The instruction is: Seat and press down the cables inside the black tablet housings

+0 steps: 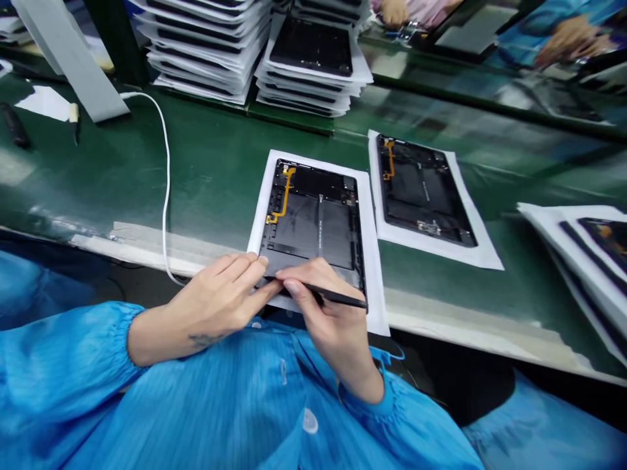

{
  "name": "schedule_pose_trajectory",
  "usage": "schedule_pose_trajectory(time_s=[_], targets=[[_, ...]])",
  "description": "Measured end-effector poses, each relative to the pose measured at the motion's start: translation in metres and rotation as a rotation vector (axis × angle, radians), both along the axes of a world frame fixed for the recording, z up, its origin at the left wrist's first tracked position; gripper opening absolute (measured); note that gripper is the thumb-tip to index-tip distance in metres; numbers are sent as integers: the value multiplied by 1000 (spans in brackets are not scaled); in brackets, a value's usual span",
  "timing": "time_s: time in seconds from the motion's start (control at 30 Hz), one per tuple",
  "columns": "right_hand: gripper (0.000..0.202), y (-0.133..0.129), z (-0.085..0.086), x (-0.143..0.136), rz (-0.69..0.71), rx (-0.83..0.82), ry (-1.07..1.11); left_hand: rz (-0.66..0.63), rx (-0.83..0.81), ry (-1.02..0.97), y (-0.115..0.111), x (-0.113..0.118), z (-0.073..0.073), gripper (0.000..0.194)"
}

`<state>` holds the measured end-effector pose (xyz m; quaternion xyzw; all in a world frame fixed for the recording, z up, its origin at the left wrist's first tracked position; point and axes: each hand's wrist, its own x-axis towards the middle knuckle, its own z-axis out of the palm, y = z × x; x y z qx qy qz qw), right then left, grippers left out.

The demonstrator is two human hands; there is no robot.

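An opened black tablet [304, 225] lies on a white sheet [378, 281] in front of me, its dark inside facing up. Along its left side runs an orange flex cable [288, 196]. My left hand [220, 294] grips the tablet's near left corner, with fingertips on the edge and thumb stretched toward the right hand. Held like a pen in my right hand [330, 300] is a slim black tool [337, 297], either tweezers or a pry stick. Its tip meets the near edge beside my left thumb. The fingers cover that spot.
To the right lies another opened tablet [424, 189] on paper, and beyond it a stack of tablets and sheets [582, 261]. Tall stacks [200, 52] stand at the back. A white cable [166, 150] crosses the green bench [112, 163]. Co-workers' hands [571, 39] show across the bench.
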<state>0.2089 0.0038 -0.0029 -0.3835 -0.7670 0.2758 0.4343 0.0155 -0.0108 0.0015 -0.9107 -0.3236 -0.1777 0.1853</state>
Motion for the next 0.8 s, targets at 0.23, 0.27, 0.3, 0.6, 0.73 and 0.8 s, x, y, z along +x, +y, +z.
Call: schedule_pose_trajectory(time_s=[0.23,0.27,0.3,0.6,0.73,0.8], targets=[[14,-1,1,3,79,59,-26,-57,-29,-95,1,-8,-11,22],[14,0,1,3,91,58,-29,-91,-41,-137,1,-12,-14,22],[15,0,1,3,101,53,-32,-123,-58,-189,2,-16,-18,23],[15,-3,8,25,41,33,-90,-120,-112,-182,-1,-20,-13,33],[16,-11,11,40,10,51,-145,-111,-63,-160,4,-13,-3,27],[16,-13,11,42,19,56,-150,-104,-36,-147,7,-10,-1,27]])
